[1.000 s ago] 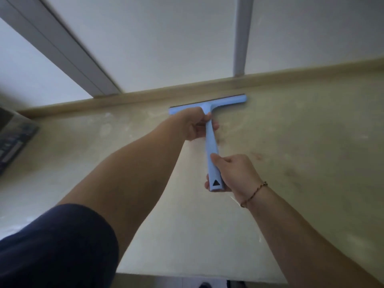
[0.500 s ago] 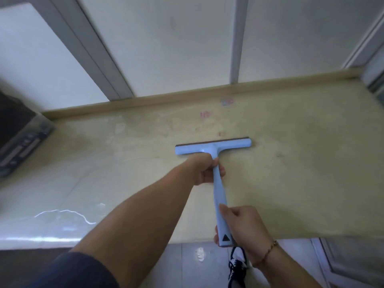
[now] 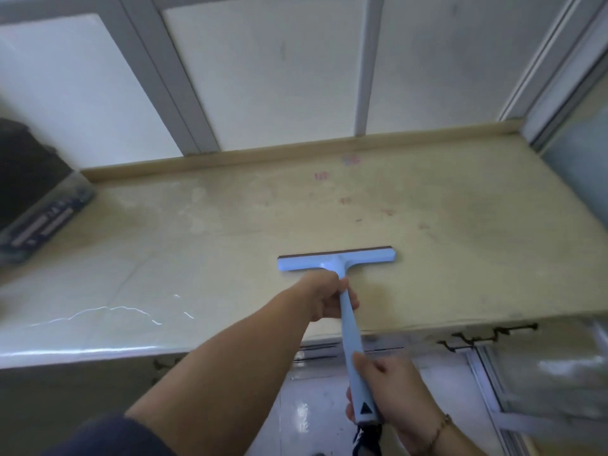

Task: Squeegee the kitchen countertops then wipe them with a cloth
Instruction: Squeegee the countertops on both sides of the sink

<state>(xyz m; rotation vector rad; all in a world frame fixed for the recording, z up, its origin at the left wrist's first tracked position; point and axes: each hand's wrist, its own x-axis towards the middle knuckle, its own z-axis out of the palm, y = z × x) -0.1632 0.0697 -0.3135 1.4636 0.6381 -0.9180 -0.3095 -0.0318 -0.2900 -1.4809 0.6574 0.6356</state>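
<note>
A light blue squeegee lies with its dark rubber blade flat on the beige countertop, a little back from the front edge. My left hand grips the handle just below the blade head. My right hand grips the handle's lower end, which hangs out past the counter's front edge over the floor. Faint pink marks dot the counter behind the blade. No cloth is in view.
A dark box-like appliance sits at the counter's far left. A raised beige lip and white window panels run along the back. A wet glossy patch lies front left. A glass door frame bounds the right end.
Both hands have pulled the squeegee from the back lip toward the front edge. The handle's end now sticks out past the counter.
</note>
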